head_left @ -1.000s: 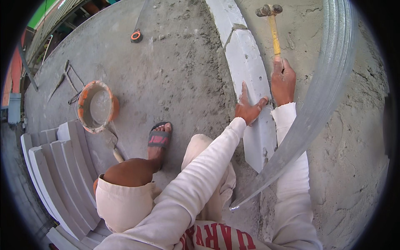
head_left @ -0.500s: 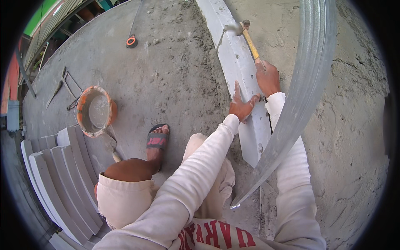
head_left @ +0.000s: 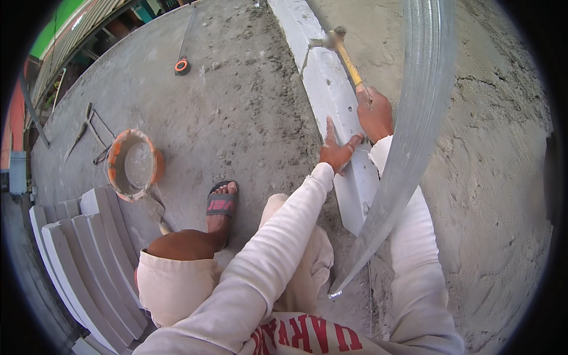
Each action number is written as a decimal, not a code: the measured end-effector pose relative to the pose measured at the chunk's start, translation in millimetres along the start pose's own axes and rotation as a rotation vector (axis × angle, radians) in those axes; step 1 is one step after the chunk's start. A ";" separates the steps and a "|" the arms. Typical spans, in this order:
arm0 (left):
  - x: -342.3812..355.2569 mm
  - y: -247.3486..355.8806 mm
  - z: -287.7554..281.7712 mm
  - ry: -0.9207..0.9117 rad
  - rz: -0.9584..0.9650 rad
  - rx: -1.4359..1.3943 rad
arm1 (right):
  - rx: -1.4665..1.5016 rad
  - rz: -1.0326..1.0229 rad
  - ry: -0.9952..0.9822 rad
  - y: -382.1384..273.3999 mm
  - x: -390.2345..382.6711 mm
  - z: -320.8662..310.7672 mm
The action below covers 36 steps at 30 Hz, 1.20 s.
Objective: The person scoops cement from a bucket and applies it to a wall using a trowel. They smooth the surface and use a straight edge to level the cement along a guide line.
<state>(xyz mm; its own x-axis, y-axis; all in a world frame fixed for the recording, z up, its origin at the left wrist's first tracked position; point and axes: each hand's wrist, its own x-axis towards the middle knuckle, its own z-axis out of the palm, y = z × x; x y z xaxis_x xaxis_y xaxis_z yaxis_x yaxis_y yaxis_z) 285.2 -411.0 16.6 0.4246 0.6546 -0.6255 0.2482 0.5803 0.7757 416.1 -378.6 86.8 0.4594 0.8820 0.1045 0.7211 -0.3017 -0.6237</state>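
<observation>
My left hand (head_left: 336,155) lies on a long white kerb-like block (head_left: 358,177), fingers spread and index finger pointing along it. My right hand (head_left: 375,112) is closed round the yellow handle of a hammer (head_left: 349,62). The hammer's head, slightly blurred, is over the far part of the block; whether it touches cannot be told. A joint or crack crosses the block by the hammer head. A long ribbed grey metal strip (head_left: 423,94) rises in front of my right forearm and hides part of it.
Left of my sandalled foot stands an orange bucket (head_left: 158,165) with a trowel (head_left: 155,207) beside it. Stacked white blocks (head_left: 77,248) lie at lower left. A hacksaw-like metal frame (head_left: 100,130) and an orange-black tape measure (head_left: 182,66) rest on the rough concrete ground.
The view has shifted slightly, so most things sit a little further left. My left hand stays on the block, and my right hand still grips the hammer over it.
</observation>
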 end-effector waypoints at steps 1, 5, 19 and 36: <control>0.7 -3.7 -0.9 0.002 0.008 0.002 | 0.048 0.028 0.050 -8.7 -10.6 1.8; 4.7 -5.8 11.0 -0.053 0.030 -0.062 | -0.132 0.000 0.018 38.1 -10.9 12.5; -6.6 1.0 18.4 0.478 0.298 0.416 | -0.100 0.182 0.031 -7.0 -89.1 -64.2; -15.4 -26.6 31.4 0.097 0.177 0.176 | 0.059 -0.022 -0.001 46.2 -111.2 -79.7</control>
<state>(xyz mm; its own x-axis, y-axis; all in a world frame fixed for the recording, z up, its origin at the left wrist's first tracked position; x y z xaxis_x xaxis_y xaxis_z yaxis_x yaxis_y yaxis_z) 299.4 -451.7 8.2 0.3917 0.7865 -0.4775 0.3290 0.3649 0.8710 439.6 -519.5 108.2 0.4437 0.8884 0.1181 0.6991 -0.2606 -0.6658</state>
